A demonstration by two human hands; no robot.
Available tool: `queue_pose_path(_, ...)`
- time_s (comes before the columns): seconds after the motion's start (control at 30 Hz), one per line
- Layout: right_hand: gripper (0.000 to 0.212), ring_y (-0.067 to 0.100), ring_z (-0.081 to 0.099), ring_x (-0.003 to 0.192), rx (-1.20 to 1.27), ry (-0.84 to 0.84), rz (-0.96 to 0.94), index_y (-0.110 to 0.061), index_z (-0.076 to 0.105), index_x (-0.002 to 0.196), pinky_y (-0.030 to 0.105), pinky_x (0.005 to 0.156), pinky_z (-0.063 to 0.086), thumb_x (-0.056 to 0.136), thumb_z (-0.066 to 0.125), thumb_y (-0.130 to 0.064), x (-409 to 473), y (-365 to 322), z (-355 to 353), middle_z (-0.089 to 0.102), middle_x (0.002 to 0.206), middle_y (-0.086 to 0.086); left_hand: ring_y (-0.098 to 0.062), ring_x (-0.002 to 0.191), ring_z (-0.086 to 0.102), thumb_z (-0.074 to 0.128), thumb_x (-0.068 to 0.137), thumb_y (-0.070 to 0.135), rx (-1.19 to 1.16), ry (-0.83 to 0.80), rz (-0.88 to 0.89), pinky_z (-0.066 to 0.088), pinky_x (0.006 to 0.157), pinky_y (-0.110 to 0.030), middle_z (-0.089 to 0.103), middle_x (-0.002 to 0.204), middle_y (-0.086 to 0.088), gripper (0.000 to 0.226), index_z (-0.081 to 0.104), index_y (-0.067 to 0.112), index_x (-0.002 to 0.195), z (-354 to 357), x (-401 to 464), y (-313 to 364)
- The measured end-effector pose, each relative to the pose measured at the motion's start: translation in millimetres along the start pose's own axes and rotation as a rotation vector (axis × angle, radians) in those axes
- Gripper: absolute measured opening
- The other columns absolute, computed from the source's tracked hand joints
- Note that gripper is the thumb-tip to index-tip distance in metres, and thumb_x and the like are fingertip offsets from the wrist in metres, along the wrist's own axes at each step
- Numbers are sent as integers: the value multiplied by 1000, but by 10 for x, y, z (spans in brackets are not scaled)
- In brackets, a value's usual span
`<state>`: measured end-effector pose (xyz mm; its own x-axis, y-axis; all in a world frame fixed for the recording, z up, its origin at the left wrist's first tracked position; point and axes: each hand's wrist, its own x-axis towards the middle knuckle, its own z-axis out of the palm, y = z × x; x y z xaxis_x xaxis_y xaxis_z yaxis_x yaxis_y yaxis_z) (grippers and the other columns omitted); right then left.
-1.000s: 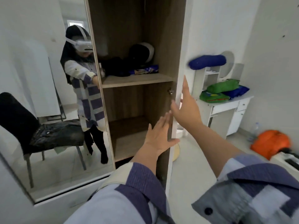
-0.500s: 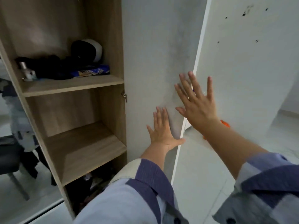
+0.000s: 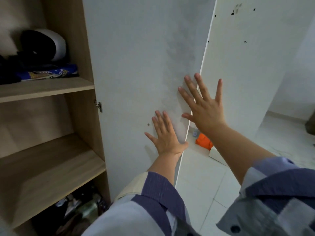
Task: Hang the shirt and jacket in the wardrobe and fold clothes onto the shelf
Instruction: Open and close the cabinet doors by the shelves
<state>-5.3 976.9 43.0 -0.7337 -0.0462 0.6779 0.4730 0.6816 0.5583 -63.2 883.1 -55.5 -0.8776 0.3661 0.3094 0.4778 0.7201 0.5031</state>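
Observation:
The wooden wardrobe [image 3: 80, 48] stands open on the left, its white door [image 3: 139, 65] swung out in front of me. My left hand [image 3: 166, 135] lies flat on the door's inner face near its free edge, fingers spread. My right hand [image 3: 204, 106] is spread at the door's edge a little higher, holding nothing. The middle shelf [image 3: 47, 171] is bare wood. No shirt or jacket is in sight.
The upper shelf [image 3: 46, 87] holds dark clothes, a black and white helmet-like thing [image 3: 46, 45] and a blue packet [image 3: 51, 74]. Clutter fills the wardrobe's bottom [image 3: 76, 210]. Past the door, an orange bag [image 3: 203, 143] and a white box [image 3: 219, 155] lie on the tiled floor.
The door has swung farther open under both hands, and my view has turned right: the mirror door, chair and white desk have gone out of view.

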Motion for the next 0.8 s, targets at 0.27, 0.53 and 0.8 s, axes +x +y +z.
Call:
queue_pose_path(0.27,82,29,-17,146,134,-202,81,-20,3,153,61,102,-24,90,50,-47,-72,-470,-235,-12,159,14,-22,143,-27,48,75,77,285,3,145,-6,109,-67,-35,153,0,118,-33,22,143,-460,-127,-317)
queue_pose_path(0.53,72,29,-19,145,413,-298,-10,-27,-2,152,63,107,-16,95,31,-55,-105,-1329,-713,-13,159,12,-23,144,-24,46,85,64,561,77,-22,-3,111,-67,-27,157,1,102,-22,22,149,-1386,-684,-1444)
queue_pose_path(0.8,71,29,-17,146,672,-256,-365,-28,0,152,64,110,-9,95,30,-58,-38,-2475,-1242,-11,160,12,-22,146,-18,49,86,58,690,181,-440,-4,111,-65,-21,158,0,98,-15,23,151,-1989,-1560,-2263)
